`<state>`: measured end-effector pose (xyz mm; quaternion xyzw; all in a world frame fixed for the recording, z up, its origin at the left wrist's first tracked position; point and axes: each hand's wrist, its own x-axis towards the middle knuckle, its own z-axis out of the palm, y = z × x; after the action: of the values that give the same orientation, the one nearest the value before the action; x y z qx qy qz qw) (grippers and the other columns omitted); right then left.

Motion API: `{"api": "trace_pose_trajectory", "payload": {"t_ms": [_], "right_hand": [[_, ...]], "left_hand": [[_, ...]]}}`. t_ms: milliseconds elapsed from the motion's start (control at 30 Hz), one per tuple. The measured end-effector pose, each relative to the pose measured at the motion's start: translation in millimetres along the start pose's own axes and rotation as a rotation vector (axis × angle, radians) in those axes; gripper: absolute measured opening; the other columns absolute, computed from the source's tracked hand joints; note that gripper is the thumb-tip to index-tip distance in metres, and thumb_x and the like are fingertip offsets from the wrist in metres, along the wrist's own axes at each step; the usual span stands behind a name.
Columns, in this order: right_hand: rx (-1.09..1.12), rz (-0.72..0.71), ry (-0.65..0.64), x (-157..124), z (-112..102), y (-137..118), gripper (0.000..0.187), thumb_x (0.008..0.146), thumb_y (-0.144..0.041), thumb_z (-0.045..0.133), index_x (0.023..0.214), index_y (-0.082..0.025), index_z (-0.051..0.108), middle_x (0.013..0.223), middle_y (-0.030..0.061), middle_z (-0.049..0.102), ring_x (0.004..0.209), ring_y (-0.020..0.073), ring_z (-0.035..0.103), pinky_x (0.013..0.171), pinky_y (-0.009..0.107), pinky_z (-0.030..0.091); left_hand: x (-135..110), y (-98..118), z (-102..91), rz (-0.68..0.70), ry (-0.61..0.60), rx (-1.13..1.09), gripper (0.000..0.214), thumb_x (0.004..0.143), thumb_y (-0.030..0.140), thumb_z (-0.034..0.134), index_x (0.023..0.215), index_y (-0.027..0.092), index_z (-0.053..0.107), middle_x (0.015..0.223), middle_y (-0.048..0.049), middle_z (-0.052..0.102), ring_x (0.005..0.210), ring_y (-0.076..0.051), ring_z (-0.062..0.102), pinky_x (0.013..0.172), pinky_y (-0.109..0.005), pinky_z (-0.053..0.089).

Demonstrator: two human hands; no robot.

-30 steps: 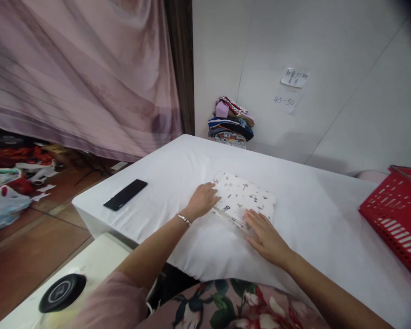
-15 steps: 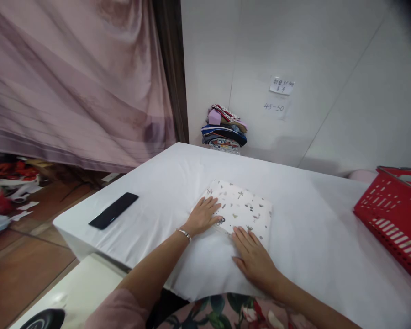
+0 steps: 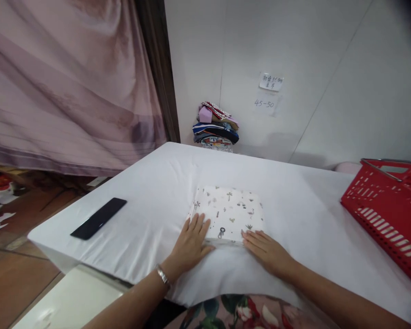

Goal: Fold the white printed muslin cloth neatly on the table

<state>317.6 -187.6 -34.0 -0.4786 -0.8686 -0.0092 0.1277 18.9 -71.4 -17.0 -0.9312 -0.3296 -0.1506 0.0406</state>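
A folded white cloth [image 3: 231,210] printed with small palm trees, birds and other figures lies flat on the white-covered table [image 3: 294,196]. My left hand [image 3: 191,240] rests with its fingers stretched over the cloth's near left corner. At the near right corner, my right hand [image 3: 265,250] lies flat with its fingertips on the edge of the cloth. Neither hand grasps anything. A bracelet [image 3: 162,275] circles my left wrist.
A dark phone-like slab [image 3: 99,218] lies on the table's left side. On the right stands a red plastic basket [image 3: 380,214]. Behind the table's far edge rises a stack of folded fabrics [image 3: 215,125] against the wall. A pink curtain [image 3: 71,91] hangs at left.
The cloth now lies squarer to me. My left hand has moved back to its near left corner, and my right hand has shifted outward to the near right corner. The view has turned slightly right.
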Motion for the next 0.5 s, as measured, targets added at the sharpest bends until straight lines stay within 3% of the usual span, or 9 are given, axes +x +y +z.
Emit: {"api": "trace_pose_trajectory", "payload": {"t_ms": [100,233,300,367,500], "right_hand": [[0.033,-0.009,-0.002,-17,-8,9,0.051,0.090,-0.007,0.033,0.137,-0.028,0.035,0.139,0.0017,0.042,0.131,0.0166,0.034,0.107,0.044,0.033],[0.088,0.043,0.036,-20,-17,3,0.053,0.088,-0.008,0.035,0.138,-0.027,0.036,0.137,0.0031,0.045,0.130,0.0180,0.035,0.107,0.046,0.033],[0.115,0.116,0.088,-7,-23,-1,0.048,0.090,-0.014,0.036,0.137,-0.025,0.037,0.136,0.0043,0.046,0.130,0.0180,0.035,0.107,0.045,0.032],[0.128,0.189,0.135,16,-30,0,0.045,0.092,-0.022,0.036,0.137,-0.023,0.037,0.138,0.0054,0.043,0.132,0.0181,0.033,0.108,0.044,0.030],[0.108,0.362,0.143,80,-36,22,0.048,0.092,-0.034,0.035,0.138,-0.019,0.036,0.144,0.0077,0.034,0.136,0.0216,0.024,0.110,0.046,0.023]], "left_hand": [[-20,17,-10.5,0.019,0.007,-0.015,0.071,0.079,0.064,0.042,0.136,0.021,0.038,0.141,-0.0125,0.038,0.131,-0.031,0.031,0.105,-0.051,0.029],[-17,22,-35.7,-0.025,-0.004,-0.087,0.046,0.087,0.052,0.038,0.119,0.024,0.055,0.118,-0.0075,0.061,0.114,-0.026,0.052,0.107,-0.052,0.025],[0,22,-46.0,-0.068,0.029,-0.113,0.038,0.090,0.046,0.037,0.111,0.023,0.059,0.112,-0.0069,0.064,0.110,-0.023,0.055,0.107,-0.051,0.026],[26,22,-48.8,-0.090,0.078,-0.111,0.039,0.090,0.044,0.037,0.113,0.021,0.058,0.123,-0.0085,0.058,0.121,-0.025,0.046,0.107,-0.050,0.026],[83,12,-28.0,-0.189,0.143,-0.076,0.049,0.088,0.048,0.037,0.124,0.016,0.051,0.139,-0.0134,0.041,0.133,-0.030,0.028,0.108,-0.051,0.023]]}}
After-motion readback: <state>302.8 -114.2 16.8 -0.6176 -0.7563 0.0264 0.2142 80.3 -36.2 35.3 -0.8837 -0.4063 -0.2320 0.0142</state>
